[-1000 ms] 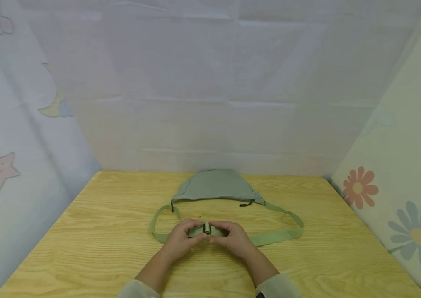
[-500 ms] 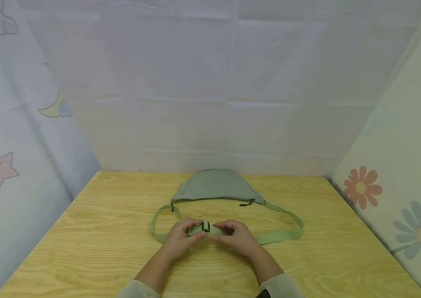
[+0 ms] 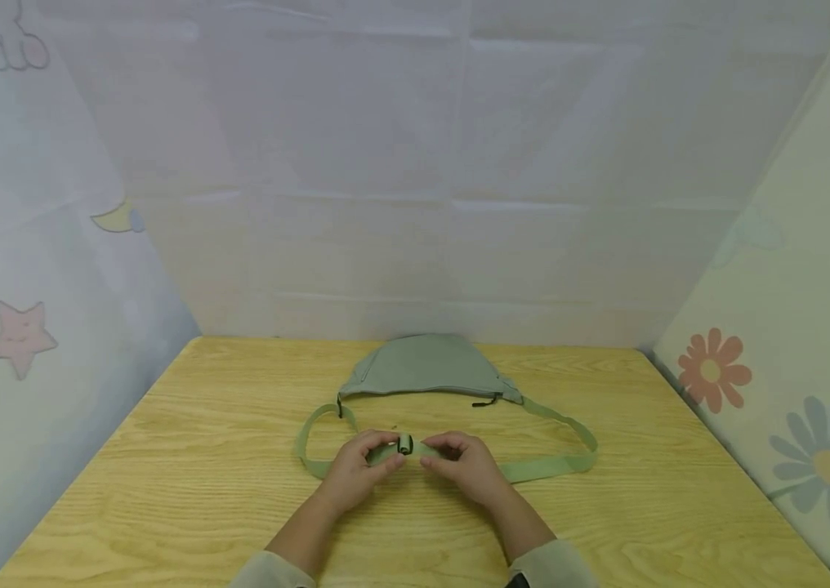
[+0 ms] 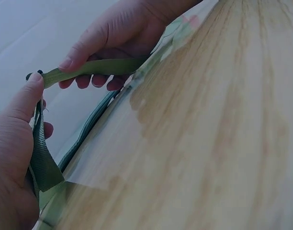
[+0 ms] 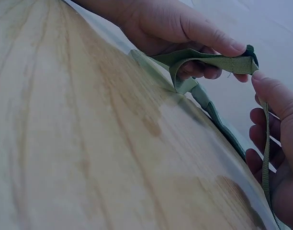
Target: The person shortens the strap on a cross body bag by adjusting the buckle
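A green webbing strap [image 3: 547, 468] loops forward from a grey-green waist bag [image 3: 426, 366] at the back of the table. Its dark slide buckle [image 3: 405, 444] sits between my two hands, raised off the wood in both wrist views. My left hand [image 3: 354, 472] pinches the strap right beside the buckle, thumb in front and fingers behind. On the buckle's other side my right hand [image 3: 469, 469] pinches the single strap between thumb and forefinger. In the right wrist view, doubled webbing [image 5: 208, 60] hangs in a fold by the left hand.
The wooden table [image 3: 202, 490] extends around both arms. A pale sheet [image 3: 452, 163] hangs behind it, with printed walls on either side. A dark zip pull [image 3: 484, 403] lies by the bag's front edge.
My right hand has shifted slightly right along the strap, away from the buckle. The buckle has moved a little left and up, and the left hand stays nearly in place.
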{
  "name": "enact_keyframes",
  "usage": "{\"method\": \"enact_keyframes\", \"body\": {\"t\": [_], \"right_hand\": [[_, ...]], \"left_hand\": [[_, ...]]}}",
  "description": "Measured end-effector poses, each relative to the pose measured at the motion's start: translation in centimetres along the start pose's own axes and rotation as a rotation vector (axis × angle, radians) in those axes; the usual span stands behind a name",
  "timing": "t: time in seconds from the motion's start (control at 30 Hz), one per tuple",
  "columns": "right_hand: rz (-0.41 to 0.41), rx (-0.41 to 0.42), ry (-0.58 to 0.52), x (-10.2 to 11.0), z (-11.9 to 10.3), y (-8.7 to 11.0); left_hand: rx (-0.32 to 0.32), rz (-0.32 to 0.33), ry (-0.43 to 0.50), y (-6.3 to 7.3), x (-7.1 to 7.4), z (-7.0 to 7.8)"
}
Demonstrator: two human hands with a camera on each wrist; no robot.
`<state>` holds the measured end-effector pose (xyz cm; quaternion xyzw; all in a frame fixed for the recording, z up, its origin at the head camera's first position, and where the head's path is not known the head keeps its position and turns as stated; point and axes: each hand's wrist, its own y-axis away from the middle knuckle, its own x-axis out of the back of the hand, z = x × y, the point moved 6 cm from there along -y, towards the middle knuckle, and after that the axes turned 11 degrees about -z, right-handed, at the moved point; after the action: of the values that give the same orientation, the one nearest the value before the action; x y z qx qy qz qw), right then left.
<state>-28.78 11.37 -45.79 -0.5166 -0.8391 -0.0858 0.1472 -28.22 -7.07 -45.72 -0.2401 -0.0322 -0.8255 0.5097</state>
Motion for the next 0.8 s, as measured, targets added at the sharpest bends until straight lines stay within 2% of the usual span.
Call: {"method": "enact_keyframes", "body": {"t": [0.33,0.5,0.67,0.8], "right_hand": [[0.020,0.015,-0.003,-0.32,-0.12,-0.17],[-0.005,0.027,-0.006,-0.62,-0.41,-0.14],[-0.032,0.050,0.016,-0.76,-0.70,-0.11],[-0.044,0.037,0.045,-0.84,-0.79,-0.09]], "left_hand": [[-0.015,-0.028,-0.010,0.01,-0.22,-0.12],[-0.044,-0.042,-0.057,-0.01,-0.34,0.11],[-0.060,-0.067,-0.060,0.01,-0.58,0.14],[-0.057,-0.074,-0.077,0.05,-0.63,0.21]]}}
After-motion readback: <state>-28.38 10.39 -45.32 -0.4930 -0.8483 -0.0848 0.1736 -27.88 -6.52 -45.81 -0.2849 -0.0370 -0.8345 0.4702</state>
